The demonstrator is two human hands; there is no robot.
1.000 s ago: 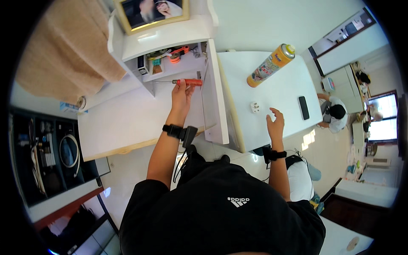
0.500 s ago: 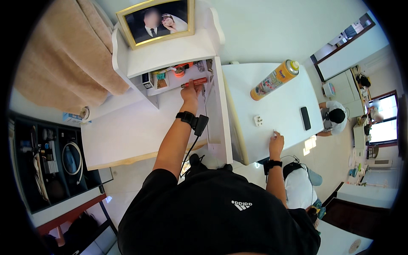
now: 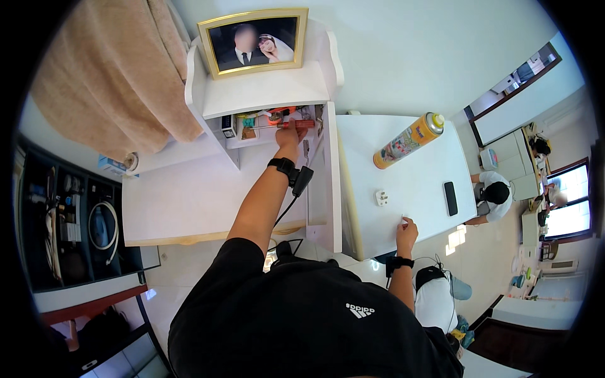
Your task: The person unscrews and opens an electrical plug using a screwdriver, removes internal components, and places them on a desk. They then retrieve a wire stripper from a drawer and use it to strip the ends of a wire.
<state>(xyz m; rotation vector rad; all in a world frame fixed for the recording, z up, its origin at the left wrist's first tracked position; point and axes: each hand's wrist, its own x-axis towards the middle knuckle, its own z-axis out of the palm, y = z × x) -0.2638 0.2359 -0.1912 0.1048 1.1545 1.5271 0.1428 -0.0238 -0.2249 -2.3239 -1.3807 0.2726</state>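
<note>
My left hand (image 3: 288, 135) reaches into the low compartment of a white desk hutch, its fingers closed round a screwdriver (image 3: 304, 124) with a red handle. The shaft points left, across small items: an orange roll (image 3: 275, 117), a white tray (image 3: 249, 133) with green and brown pieces, and a black-and-white box (image 3: 228, 126). Over the near edge of the white table, my right hand (image 3: 406, 235) is closed in a pinch on a small whitish piece, too small to name. A white plug adapter (image 3: 381, 198) lies beyond that hand.
On the white table (image 3: 359, 164) are a yellow spray can (image 3: 408, 140) and a black phone (image 3: 450, 198). A gold-framed photo (image 3: 252, 44) tops the hutch. An upright white panel (image 3: 332, 183) stands between desk and table. People sit at the right; a beige curtain hangs left.
The head view has shifted slightly. My left hand has moved the screwdriver farther into the compartment, over the small items. The right hand stays about where it was by the table edge.
</note>
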